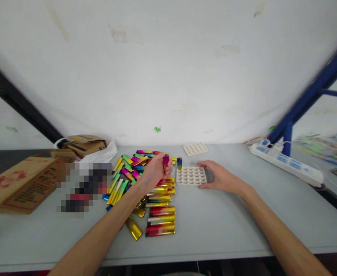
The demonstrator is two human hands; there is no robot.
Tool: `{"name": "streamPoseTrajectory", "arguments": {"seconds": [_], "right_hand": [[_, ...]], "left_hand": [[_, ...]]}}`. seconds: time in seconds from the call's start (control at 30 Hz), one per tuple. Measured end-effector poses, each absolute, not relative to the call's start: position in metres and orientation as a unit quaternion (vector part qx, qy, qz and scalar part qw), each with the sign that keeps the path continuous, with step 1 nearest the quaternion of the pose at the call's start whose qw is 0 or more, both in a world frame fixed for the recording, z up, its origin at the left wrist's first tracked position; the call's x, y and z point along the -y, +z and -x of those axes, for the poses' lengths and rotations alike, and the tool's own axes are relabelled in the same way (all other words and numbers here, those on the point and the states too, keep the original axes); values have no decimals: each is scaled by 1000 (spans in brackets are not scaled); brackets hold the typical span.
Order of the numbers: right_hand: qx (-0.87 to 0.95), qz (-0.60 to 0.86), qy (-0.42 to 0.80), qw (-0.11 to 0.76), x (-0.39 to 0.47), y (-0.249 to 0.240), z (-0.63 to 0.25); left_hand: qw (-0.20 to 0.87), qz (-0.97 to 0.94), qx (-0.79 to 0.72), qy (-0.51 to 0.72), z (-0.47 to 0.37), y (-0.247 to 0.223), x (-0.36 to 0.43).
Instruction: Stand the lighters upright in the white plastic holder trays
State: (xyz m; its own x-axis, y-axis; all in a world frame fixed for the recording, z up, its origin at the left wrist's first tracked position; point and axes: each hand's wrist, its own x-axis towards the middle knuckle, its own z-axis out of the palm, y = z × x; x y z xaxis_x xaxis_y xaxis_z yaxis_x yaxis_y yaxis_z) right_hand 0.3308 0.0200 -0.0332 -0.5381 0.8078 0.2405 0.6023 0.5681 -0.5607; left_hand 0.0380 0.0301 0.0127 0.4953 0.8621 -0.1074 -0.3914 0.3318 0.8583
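Note:
My left hand [156, 170] is closed around a purple-red lighter [166, 161], held upright just left of a white tray with rows of round holes [191, 176]. One blue-and-yellow lighter [179, 163] stands upright at the tray's far left corner. My right hand [213, 175] grips the tray's right side, its fingers at the far corner and the thumb at the near one. Under and around my left forearm lies a pile of shiny multicoloured lighters [125, 174]. A column of lighters [161, 221] lies side by side in front of the tray's left edge.
A second white holed tray [195, 148] lies at the back by the wall. On the right is a white power strip [286, 163] with plugs and cables. Cardboard boxes [22, 184] and a white plastic bag [103, 152] occupy the left, beside a pixelated patch.

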Motion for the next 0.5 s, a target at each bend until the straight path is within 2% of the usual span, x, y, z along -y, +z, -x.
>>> {"name": "streamPoseTrajectory", "arguments": {"seconds": [0.2, 0.5], "right_hand": [[856, 407, 209, 239, -20, -36, -329], [859, 409, 207, 229, -19, -33, -327]], "left_hand": [[785, -388, -290, 385, -36, 8, -29], [741, -418, -315, 420, -42, 3, -31]]}}
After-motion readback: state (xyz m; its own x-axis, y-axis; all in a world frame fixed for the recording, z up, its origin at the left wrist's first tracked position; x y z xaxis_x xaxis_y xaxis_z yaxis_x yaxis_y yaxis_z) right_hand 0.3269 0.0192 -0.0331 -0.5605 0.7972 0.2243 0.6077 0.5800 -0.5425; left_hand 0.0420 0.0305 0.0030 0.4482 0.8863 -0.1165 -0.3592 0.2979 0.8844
